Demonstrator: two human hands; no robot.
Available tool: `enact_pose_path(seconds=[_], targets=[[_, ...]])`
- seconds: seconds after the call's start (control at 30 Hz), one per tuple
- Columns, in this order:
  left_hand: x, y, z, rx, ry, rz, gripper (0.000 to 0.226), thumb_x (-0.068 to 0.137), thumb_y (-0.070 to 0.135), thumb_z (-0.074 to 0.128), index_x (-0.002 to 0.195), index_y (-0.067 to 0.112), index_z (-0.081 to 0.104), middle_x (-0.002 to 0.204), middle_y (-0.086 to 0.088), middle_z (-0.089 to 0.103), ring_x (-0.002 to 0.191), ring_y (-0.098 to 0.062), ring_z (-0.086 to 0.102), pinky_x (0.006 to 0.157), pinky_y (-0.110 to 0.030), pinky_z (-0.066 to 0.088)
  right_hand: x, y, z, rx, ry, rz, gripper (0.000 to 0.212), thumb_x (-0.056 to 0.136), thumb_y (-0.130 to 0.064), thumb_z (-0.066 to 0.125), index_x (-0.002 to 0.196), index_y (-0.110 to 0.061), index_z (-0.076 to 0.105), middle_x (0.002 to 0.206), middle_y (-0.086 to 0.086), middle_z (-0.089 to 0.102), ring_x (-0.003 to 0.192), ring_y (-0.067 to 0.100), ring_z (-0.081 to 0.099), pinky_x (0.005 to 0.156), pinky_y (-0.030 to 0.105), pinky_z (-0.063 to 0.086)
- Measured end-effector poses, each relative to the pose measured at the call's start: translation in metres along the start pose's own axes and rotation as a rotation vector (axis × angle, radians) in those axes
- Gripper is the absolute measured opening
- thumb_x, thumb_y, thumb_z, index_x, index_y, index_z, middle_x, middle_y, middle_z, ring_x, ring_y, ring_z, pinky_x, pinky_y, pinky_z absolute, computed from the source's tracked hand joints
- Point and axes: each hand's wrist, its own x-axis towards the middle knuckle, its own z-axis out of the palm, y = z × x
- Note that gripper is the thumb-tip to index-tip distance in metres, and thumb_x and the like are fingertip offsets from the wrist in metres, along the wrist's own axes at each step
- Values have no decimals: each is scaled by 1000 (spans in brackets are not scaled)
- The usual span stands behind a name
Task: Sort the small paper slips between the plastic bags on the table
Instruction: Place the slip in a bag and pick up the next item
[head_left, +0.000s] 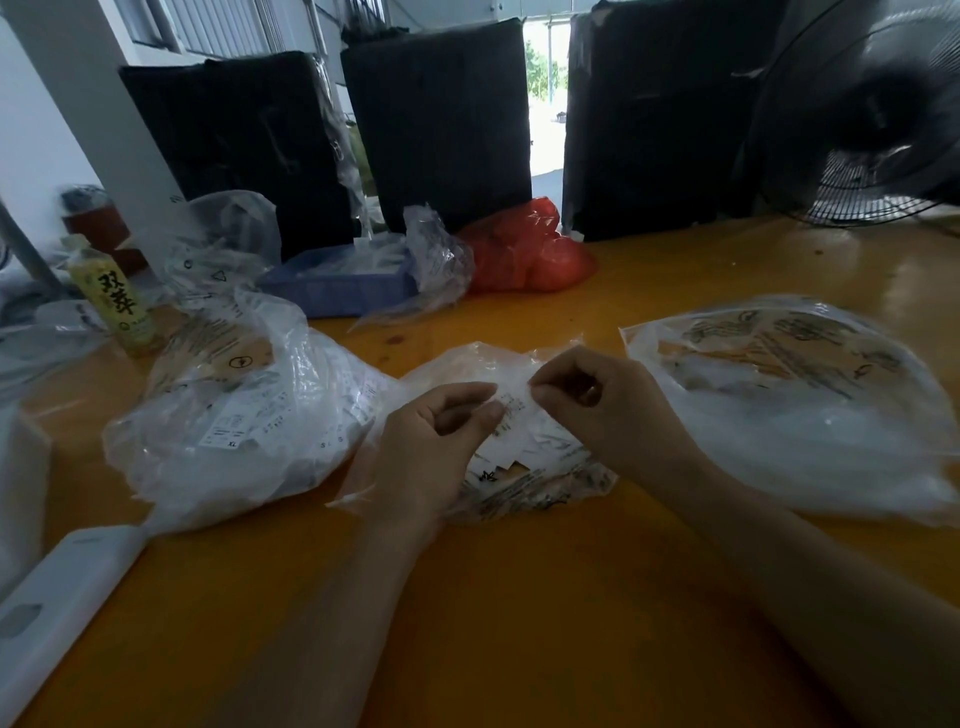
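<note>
Both hands meet over the middle bag (519, 467): the left hand (441, 431) and right hand (597, 400) pinch one slip (511, 408) between them, probably to read its size. Left bag (234, 415) and right bag (789, 405) flank it within reach, likely as destinations.

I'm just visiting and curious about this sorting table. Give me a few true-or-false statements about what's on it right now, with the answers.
1. Both hands pinch one paper slip between them. True: the left hand and right hand meet on it above the middle plastic bag.
2. The red plastic bag lies nearest the person. False: it sits far back, by the black bales.
3. A blue tray sits left of the red bag. True.
4. The bottle with the yellow label lies on its side at the right. False: it stands upright at the left.
5. The table is yellow-orange. True.
</note>
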Motion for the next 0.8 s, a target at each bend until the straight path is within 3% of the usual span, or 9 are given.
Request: enact_pose_path(seconds=[0.1,0.17,0.23,0.3,0.4,0.47,0.57,0.67,0.8], targets=[[0,5,-3,33,19,73,20,92,20,81,107,33,77,91,12,81,82,-5,77,69,-11,56,-1,-2,-2,19,-36,6,4,96,-27,69,98,-27,73,83,-19,68,77,1,64,67,12,50],[3,10,-12,172,134,192,21,94,22,78,110,35,75,88,12,80,78,0,76,63,-11,56,2,-4,-7,-32,75,1,8,98,-27,66,104,-26,71,83,-20,65,75,-2,61,63,10,47],[12,16,-35,378,382,395,25,97,21,74,120,29,73,100,13,76,75,6,72,60,-9,55,10,-1,-21,-267,236,-17,11,100,-26,61,107,-21,69,88,-14,63,74,3,58,63,12,41],[21,23,-70,545,674,565,26,100,21,68,126,20,71,113,8,72,86,5,67,71,-9,56,17,9,-43,-606,292,43,14,103,-22,55,100,-15,67,89,-2,62,73,14,55,64,25,40],[30,21,-120,690,876,513,28,101,18,61,125,14,72,118,-6,76,100,-17,72,86,-33,60,23,29,-72,-965,150,338,20,96,-2,52,80,-5,64,76,9,61,59,23,50,55,30,38],[32,10,-136,831,848,368,28,99,9,61,124,5,74,116,-17,77,101,-33,73,90,-44,57,21,38,-80,-1056,-3,457,18,93,1,50,83,-3,64,75,8,58,67,26,54,59,33,45],[33,1,-138,934,728,213,26,98,-1,64,121,-2,75,116,-24,76,105,-43,71,97,-49,53,19,43,-79,-1031,-173,543,24,96,-9,51,102,-14,73,96,9,68,88,29,64,78,38,56],[34,0,-134,959,668,231,24,96,-3,66,117,0,77,114,-23,77,107,-43,70,97,-51,52,20,46,-77,-993,-155,583,21,94,-6,51,88,-10,70,83,9,65,79,29,64,74,38,56],[36,-2,-129,1040,582,278,15,95,0,65,101,-1,78,92,-28,75,86,-48,67,74,-46,47,24,48,-77,-1036,-34,546,29,94,-3,49,67,-14,50,66,6,50,58,22,49,59,33,45]])
